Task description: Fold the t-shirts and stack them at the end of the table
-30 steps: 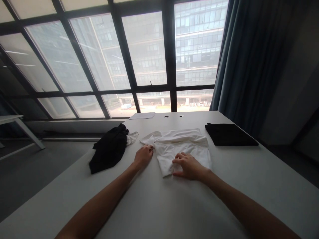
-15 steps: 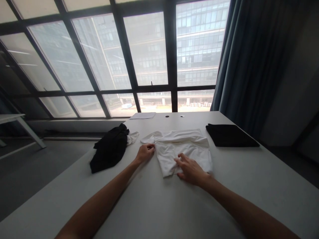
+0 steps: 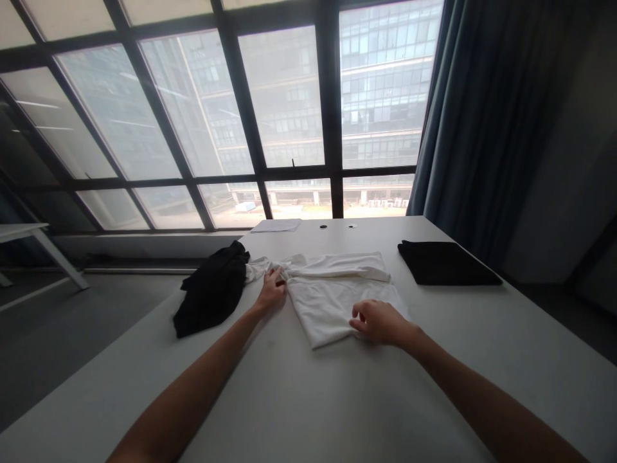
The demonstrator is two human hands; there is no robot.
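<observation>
White cloth point(image 3: 332, 308), front and centre on the worktop point(image 3: 270, 399), lies loosely spread, a raised fold running across its far half, near left corner out flat! Over at its bunched left edge, the left hand point(image 3: 271, 290) touches with fingers partly bent; whether they have any fabric pinched, I cannot tell from here. Across to the right hand point(image 3: 378, 321), low over the near right part, fingers curled toward the thumb with a small gap showing, and again no telling whether cloth is caught. Looks to me like a straightening step, and the next move would call for pinning that left edge and drawing the bunched end out flat. Just left, a rumpled black bundle point(image 3: 212, 289), with white fabric point(image 3: 254, 269) between it and the left hand, possibly part of the same cloth; well to the right, a neatly folded black cloth point(image 3: 448, 263). Far end: paper point(image 3: 276, 225), then tall windows point(image 3: 284, 96).
</observation>
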